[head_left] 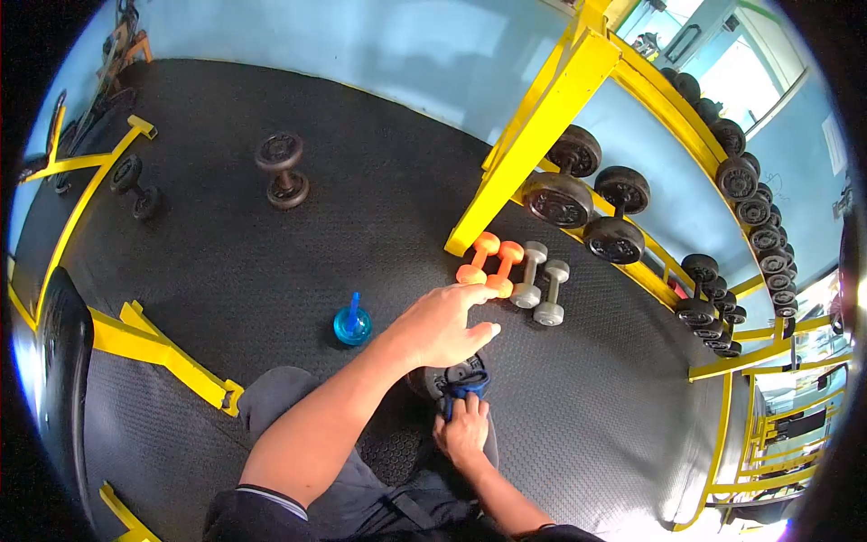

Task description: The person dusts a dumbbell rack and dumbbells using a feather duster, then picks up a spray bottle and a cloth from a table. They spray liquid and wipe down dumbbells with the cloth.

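My left hand (449,322) stretches forward, thumb and fingers apart, nothing in its grasp. Its fingertips overlap the near ends of two small orange dumbbells (506,257) in the view; I cannot tell whether they touch. Beside those lie two grey dumbbells (551,294) in the same row. Lower down, my right hand (465,432) has its fingers closed on a dark blue cloth (468,387). The cloth rests against a black dumbbell (433,379), partly hidden by my left wrist. Left of my forearm stands a blue, translucent bottle (352,323) with an upright blue top.
A yellow rack (542,117) rises at the right, with several black dumbbells (617,212) on its tiers. Another black dumbbell (282,172) stands on the black rubber floor (226,244). Yellow bench frames (163,357) and a black pad (63,388) border the left.
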The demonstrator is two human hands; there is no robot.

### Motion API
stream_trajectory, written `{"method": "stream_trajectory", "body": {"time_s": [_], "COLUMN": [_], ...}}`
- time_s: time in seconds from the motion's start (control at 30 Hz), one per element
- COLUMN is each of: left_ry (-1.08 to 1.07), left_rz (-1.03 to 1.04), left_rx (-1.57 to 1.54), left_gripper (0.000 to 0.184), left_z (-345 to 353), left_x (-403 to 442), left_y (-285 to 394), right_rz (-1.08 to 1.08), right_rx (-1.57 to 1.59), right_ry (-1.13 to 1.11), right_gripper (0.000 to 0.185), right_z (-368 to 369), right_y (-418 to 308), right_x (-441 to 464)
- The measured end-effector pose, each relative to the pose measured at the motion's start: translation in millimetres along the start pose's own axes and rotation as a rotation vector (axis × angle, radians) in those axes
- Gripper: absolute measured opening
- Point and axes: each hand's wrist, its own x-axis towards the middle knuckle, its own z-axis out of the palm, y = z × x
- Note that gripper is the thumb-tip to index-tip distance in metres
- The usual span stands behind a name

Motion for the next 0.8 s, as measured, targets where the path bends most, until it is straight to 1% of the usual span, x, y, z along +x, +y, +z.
{"method": "stream_trajectory", "body": {"time_s": [0.07, 0.1, 0.13, 0.17, 0.2, 0.27, 0.33, 0.37, 0.4, 0.43, 0.47, 0.53, 0.57, 0.6, 0.63, 0.67, 0.7, 0.73, 0.77, 0.8], "left_ry": [0.001, 0.002, -0.001, -0.002, -0.001, 0.002, 0.008, 0.02, 0.034, 0.015, 0.022, -0.04, -0.049, -0.2, -0.35, -0.416, -0.472, -0.527, -0.465, -0.403], "left_rz": [0.018, 0.029, 0.034, 0.021, 0.005, -0.002, 0.0, 0.005, 0.011, -0.003, -0.007, -0.042, -0.041, -0.062, -0.084, -0.107, -0.177, -0.248, -0.213, -0.18], "left_rx": [0.016, 0.034, 0.038, 0.031, 0.023, 0.017, 0.017, 0.01, 0.003, -0.012, -0.016, 0.12, 0.121, 0.282, 0.445, 0.512, 0.473, 0.433, 0.389, 0.343], "left_gripper": [0.051, 0.051, 0.051, 0.051, 0.052, 0.052, 0.052, 0.051, 0.051, 0.053, 0.053, 0.062, 0.062, 0.07, 0.078, 0.092, 0.096, 0.099, 0.1, 0.1], "left_z": [3.3, 4.9, 5.9, 6.0, 5.7, 3.6, -0.7, -0.2, 0.0, -0.9, -3.1, -6.1, -5.0, -5.1, -5.6, 1.7, 1.8, 1.8, 2.9, 3.4], "left_x": [0.3, 0.7, 0.6, -0.5, -2.4, -6.2, -6.4, -6.9, -6.9, -5.9, -5.7, -7.2, -8.5, -10.4, -12.3, -16.4, -18.6, -20.3, -20.8, -21.9], "left_y": [-0.7, -0.9, -0.1, 0.0, 0.0, 1.4, 2.2, 1.4, 0.1, -1.5, -0.2, 6.7, 8.0, 9.0, 9.3, 1.2, 3.0, 4.8, -2.4, -10.6], "right_rz": [-0.123, -0.185, -0.173, -0.231, -0.235, -0.134, -0.265, -0.388, -0.452, -0.401, -0.372, 0.118, 0.154, 0.187, 0.33, 0.389, 0.406, 0.322, 0.081, 0.012], "right_rx": [0.08, 0.065, 0.088, 0.096, 0.043, -0.034, -0.046, -0.054, -0.024, -0.012, 0.032, 0.645, 0.774, 0.901, 1.125, 1.182, 1.547, 1.804, 1.927, 1.996], "right_ry": [0.038, 0.079, 0.069, 0.154, 0.194, 0.053, 0.037, -0.034, 0.006, -0.159, -0.187, -0.329, -0.22, -0.109, -0.049, -0.019, -0.097, -0.186, -0.27, -0.33], "right_gripper": [0.035, 0.035, 0.035, 0.035, 0.037, 0.041, 0.043, 0.043, 0.04, 0.038, 0.036, 0.033, 0.031, 0.029, 0.026, 0.029, 0.036, 0.045, 0.051, 0.054], "right_z": [-5.1, -7.0, -11.5, -16.0, -16.0, -10.2, -14.0, -13.2, -3.5, -14.3, -18.7, -13.9, -14.2, -13.9, -29.8, -41.4, -45.2, -61.7, -70.6, -95.5], "right_y": [-3.9, -4.9, -8.5, -11.2, -13.8, -20.2, -27.0, -21.7, -12.7, -11.6, -5.6, 7.2, 11.9, 14.3, 2.2, -0.2, -1.8, -13.6, -18.1, -34.8], "right_x": [16.2, 29.2, 44.3, 61.5, 78.2, 92.4, 68.8, 53.1, 35.1, 21.2, 10.4, -2.6, -2.7, 0.2, 7.8, 17.2, 27.5, 33.2, 39.1, 42.2]}}
